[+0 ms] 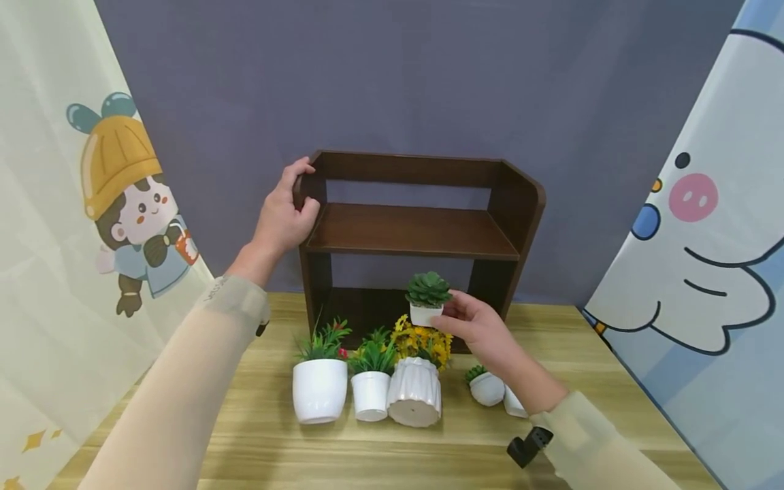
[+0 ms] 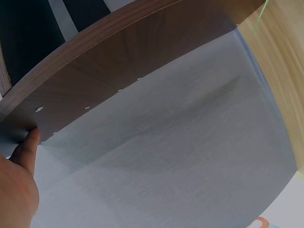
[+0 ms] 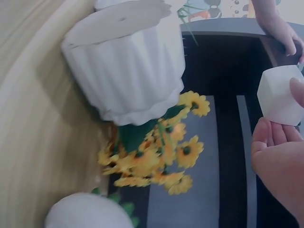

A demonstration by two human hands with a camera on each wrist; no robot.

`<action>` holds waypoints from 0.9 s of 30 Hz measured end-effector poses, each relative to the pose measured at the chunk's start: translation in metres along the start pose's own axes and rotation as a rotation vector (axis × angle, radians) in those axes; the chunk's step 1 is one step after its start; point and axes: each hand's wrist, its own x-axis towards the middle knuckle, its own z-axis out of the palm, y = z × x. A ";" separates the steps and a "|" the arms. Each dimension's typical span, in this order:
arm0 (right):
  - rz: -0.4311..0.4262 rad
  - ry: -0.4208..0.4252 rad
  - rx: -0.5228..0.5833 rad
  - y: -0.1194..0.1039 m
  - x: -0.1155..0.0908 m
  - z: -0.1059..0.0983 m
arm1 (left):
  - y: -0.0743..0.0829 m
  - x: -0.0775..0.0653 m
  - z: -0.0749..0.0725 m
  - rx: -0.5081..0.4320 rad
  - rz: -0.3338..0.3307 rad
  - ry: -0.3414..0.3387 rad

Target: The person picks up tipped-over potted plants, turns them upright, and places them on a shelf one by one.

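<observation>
A small potted succulent (image 1: 428, 291) in a white angular pot is held by my right hand (image 1: 480, 333), in front of the dark brown two-tier shelf (image 1: 416, 231) and above the yellow flowers. In the right wrist view the fingers and thumb pinch its white pot (image 3: 280, 95). My left hand (image 1: 284, 214) grips the shelf's upper left side panel, thumb on the inner side. The left wrist view shows fingers against the outer face of that panel (image 2: 118, 61). Below, a pot of yellow flowers (image 1: 414, 395) lies tilted, its base toward me.
Left of the yellow flowers stand a white pot with red-flowered greenery (image 1: 319, 391) and a smaller white pot with a green plant (image 1: 370, 395). A small succulent pot (image 1: 487, 388) lies tipped at the right, beside another white pot (image 1: 514, 401) partly hidden by my right arm.
</observation>
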 end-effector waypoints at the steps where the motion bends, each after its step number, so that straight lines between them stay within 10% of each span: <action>1: -0.012 -0.001 -0.001 -0.003 0.002 0.001 | 0.000 0.000 0.000 0.000 0.001 -0.002; 27: -0.214 -0.009 0.000 -0.076 0.048 0.016 | -0.002 -0.003 0.001 -0.002 0.019 0.023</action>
